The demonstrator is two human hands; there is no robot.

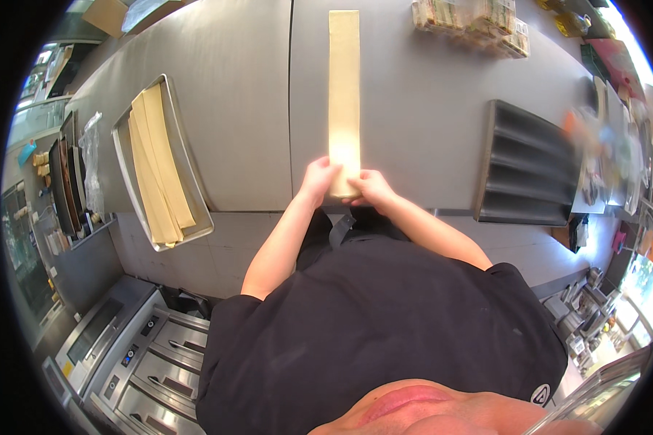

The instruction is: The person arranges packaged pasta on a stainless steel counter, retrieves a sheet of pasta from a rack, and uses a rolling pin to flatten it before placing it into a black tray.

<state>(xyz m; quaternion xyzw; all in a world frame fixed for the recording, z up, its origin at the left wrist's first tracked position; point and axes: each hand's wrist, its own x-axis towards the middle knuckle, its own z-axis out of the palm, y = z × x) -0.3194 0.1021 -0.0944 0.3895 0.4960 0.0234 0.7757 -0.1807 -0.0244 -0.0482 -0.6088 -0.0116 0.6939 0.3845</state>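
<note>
A long, flat strip of pale yellow dough (344,87) runs straight away from me across a stainless steel worktable (239,119). Its near end lies by the table's front edge. My left hand (321,179) holds the left side of that end, thumb on top. On the opposite side my right hand (374,187) grips the same end between thumb and fingers, some of them hidden underneath. To the left, several more dough strips (155,157) lie lengthwise, overlapping, in a shallow metal tray (198,201) that juts over the front edge.
A dark pan with long grooves (528,163) sits at the right. Packaged food (468,22) stands at the far right, near a bottle of yellow liquid (571,24). Clear plastic wrap (91,157) is at the left end. Steel oven-like units with handles (158,359) stand behind me.
</note>
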